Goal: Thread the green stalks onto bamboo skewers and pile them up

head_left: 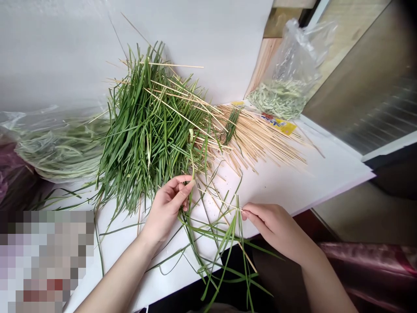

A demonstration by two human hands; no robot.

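My left hand (171,200) pinches a green chive (193,163) between thumb and forefinger, its pale end pointing up and its leaves trailing down below the fingers. My right hand (273,226) is closed on a thin bamboo skewer (220,200), which slants toward my left fingertips. Chive leaves (232,228) hang from the skewer close to my right fingers, dangling past the table's front edge. Whether the skewer tip touches the chive in my left hand, I cannot tell. Just beyond my hands lies a big heap of chives (143,126), with several loose skewers across it.
A spread pile of bamboo skewers (260,139) lies right of the heap, over a yellow wrapper (285,126). At the back right stands a clear bag of pale green pieces (276,98). Another clear plastic bag (61,148) of greens lies left. The white table (312,182) ends near me.
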